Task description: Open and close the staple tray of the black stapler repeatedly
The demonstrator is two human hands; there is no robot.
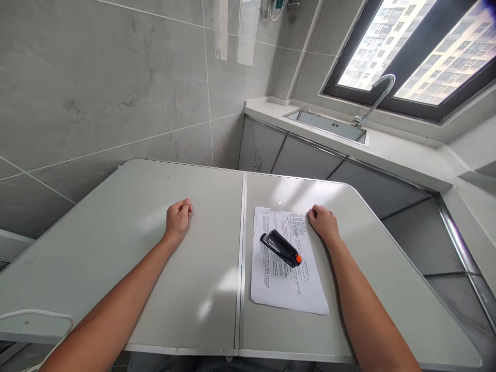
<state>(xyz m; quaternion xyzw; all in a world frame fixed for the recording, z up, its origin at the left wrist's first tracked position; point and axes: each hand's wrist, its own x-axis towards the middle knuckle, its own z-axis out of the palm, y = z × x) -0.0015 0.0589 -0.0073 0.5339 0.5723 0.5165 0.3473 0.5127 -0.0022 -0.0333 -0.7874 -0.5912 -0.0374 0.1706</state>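
My left hand [179,219] rests on the left half of the table, closed in a loose fist, with nothing seen in it. On the right half, my right hand [324,223] also lies curled shut, beside the upper right corner of a printed paper sheet [287,289]; whether it touches the edge I cannot tell. A black stapler [279,248] with an orange tip lies slantwise on top of the sheet, apart from both hands, and covers part of the print.
The pale folding table [205,320] has a metal seam down its middle. A small white scrap [279,203] lies beyond the sheet. Behind stand a counter [406,155] with a sink [329,125] and a faucet [382,98]. A white cable [39,311] crosses the near left corner.
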